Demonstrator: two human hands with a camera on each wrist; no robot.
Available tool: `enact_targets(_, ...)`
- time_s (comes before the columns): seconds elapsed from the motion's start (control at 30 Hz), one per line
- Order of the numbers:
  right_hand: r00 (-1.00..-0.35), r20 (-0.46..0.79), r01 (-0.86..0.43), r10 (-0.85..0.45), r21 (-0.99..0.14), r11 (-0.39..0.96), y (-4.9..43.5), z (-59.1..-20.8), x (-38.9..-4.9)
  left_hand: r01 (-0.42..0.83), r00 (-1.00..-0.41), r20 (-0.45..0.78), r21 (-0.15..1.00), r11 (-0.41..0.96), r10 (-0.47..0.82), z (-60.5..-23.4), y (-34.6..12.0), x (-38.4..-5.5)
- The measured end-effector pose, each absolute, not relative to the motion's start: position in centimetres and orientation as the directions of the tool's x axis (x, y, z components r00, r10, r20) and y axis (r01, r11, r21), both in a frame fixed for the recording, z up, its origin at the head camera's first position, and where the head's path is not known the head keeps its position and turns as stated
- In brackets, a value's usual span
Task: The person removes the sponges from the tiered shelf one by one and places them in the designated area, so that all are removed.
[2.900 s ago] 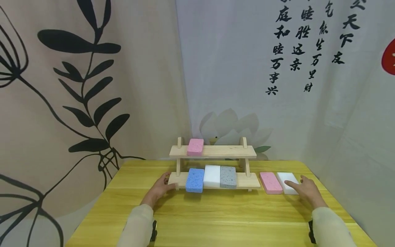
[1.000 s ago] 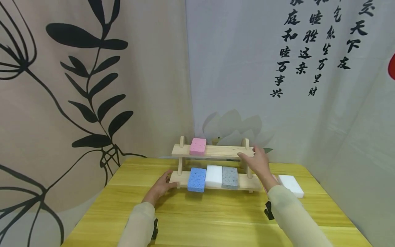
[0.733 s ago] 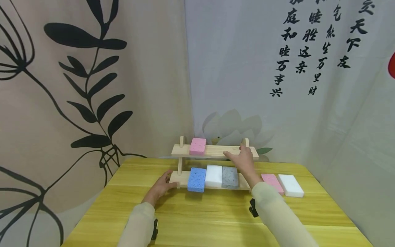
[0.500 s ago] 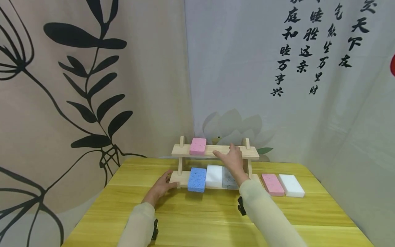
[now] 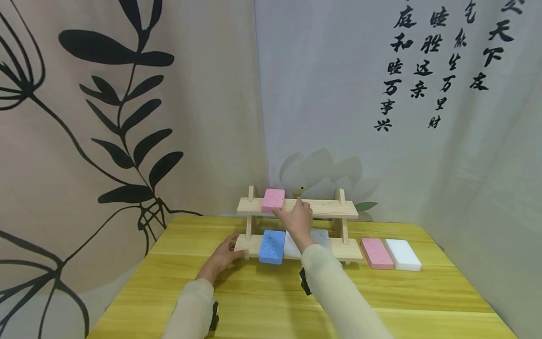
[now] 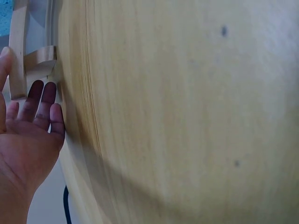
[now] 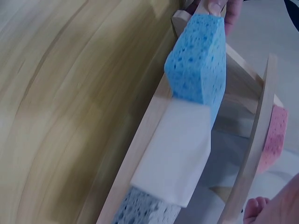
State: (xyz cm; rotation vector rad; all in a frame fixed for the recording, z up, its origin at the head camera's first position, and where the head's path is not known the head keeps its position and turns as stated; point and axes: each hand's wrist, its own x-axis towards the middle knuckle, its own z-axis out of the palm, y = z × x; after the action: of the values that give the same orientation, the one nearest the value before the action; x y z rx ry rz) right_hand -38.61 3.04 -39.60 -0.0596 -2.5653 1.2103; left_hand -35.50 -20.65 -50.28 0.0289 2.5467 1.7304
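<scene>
In the head view, a two-tier wooden rack (image 5: 330,208) carries a pink sponge (image 5: 273,199) on its upper board. On the lower board a blue sponge (image 5: 272,246), a white sponge (image 5: 291,247) and a grey sponge (image 5: 320,238) stand side by side. My left hand (image 5: 221,258) holds the lower board's left end; the right wrist view shows its thumb (image 7: 215,8) on top of the board. My right hand (image 5: 298,221), thumb and fingers spread and holding nothing, hovers before the upper board, thumb close to the pink sponge's lower right corner. Its forearm partly covers the white and grey sponges.
A second pink sponge (image 5: 376,253) and a second white sponge (image 5: 402,254) lie flat on the wooden table (image 5: 254,296), right of the rack. Behind the table hangs a printed cloth (image 5: 211,117) with leaves and characters.
My right hand has gone from the white sponge on the table to the upper board, then left along it to the pink sponge. My left hand has stayed at the rack's end.
</scene>
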Motion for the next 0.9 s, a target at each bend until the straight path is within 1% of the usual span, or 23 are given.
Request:
enact_targets(0.3,-0.935,0.308,-0.123,0.177,-0.748,0.652,1.0,-39.7,-39.2,-0.008,-0.998,-0.031,0.931,0.364,0.058,-50.5,-20.8,-35.6)
enact_targets(0.57,-0.936,0.287,-0.105,0.205,-0.782,0.614,-0.9,-40.0,-39.8,-0.003,-0.998,-0.027,0.922,0.387,0.058,-50.2,-20.9,-35.2)
enact_targets(0.9,-0.912,0.320,-0.067,0.255,-0.731,0.679,-2.2,-40.7,-41.2,0.001,-0.998,-0.024,0.925,0.380,0.062,-50.2,-20.9,-35.0)
